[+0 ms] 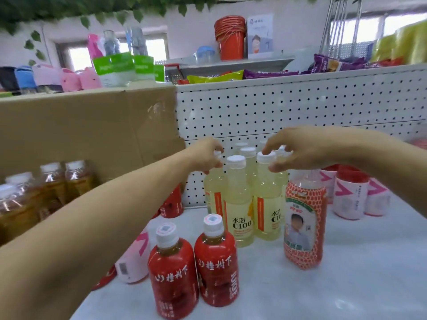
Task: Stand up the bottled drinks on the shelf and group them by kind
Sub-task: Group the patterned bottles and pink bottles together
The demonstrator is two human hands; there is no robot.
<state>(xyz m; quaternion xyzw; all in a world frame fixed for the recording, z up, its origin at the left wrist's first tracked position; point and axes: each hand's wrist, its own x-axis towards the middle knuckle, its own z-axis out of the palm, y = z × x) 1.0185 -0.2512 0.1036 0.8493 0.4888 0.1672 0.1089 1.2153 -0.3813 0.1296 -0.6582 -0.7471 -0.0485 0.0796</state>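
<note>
Both hands reach into a cluster of upright pale-yellow lemon drink bottles with white caps standing against the white pegboard back panel (pixel 300 107). The left hand (pixel 208 155) has its fingers closed around the capped neck of the leftmost yellow bottle (pixel 213 192), while the right hand (pixel 293 151) pinches the white cap of the front-right yellow bottle (pixel 268 204) between thumb and fingers; motion blur makes the exact contact hard to judge. Between them stands another yellow bottle (pixel 238 204). Nearer on the pale shelf surface (pixel 346 285), two red-wrapped juice bottles (pixel 196 266) stand side by side, touching. To the right stands an orange-patterned bottle with a child's picture (pixel 305 222). A pink-labelled bottle (pixel 136 262) lies tilted by the left forearm.
</note>
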